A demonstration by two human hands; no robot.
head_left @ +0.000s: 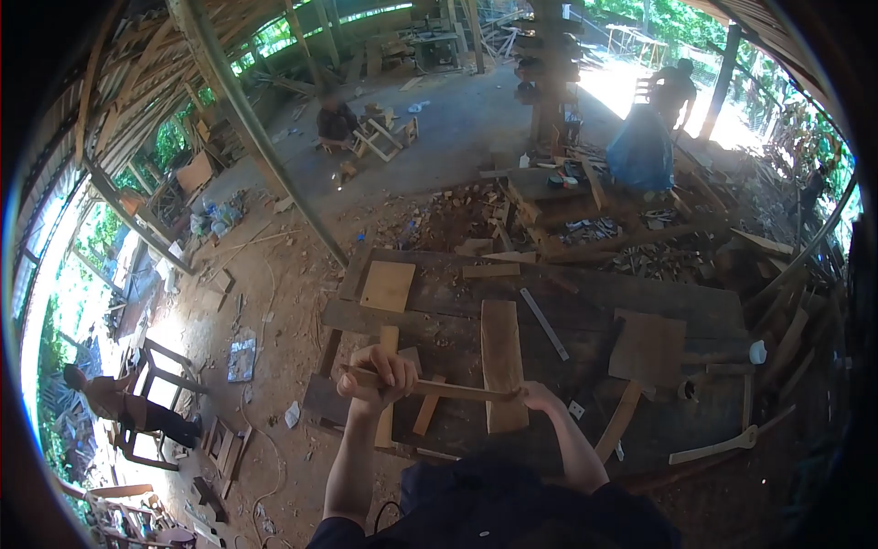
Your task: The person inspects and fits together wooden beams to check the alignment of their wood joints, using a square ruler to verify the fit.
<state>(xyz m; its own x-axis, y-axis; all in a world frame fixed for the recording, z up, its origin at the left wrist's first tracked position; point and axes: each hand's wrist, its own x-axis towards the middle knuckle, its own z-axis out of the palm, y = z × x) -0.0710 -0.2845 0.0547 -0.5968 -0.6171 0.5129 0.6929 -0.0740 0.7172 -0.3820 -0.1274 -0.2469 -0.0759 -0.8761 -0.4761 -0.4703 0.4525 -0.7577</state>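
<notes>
A narrow wooden strip (453,391) is held level between my two hands, above a dark workbench (585,320). My left hand (382,373) is wrapped round its left end. At the other end, my right hand (538,396) grips the strip with closed fingers. Under the strip lies a wide wooden board (500,352), upright in the view. Another thin light piece (386,412) lies beneath my left hand, with a short brown piece (429,405) beside it.
A square light panel (388,286), a metal ruler (544,324), a brown square board (647,346) and a white cup (757,352) are on the bench. Wood scraps cover the ground. People stand at the far left and back right; one sits at the back.
</notes>
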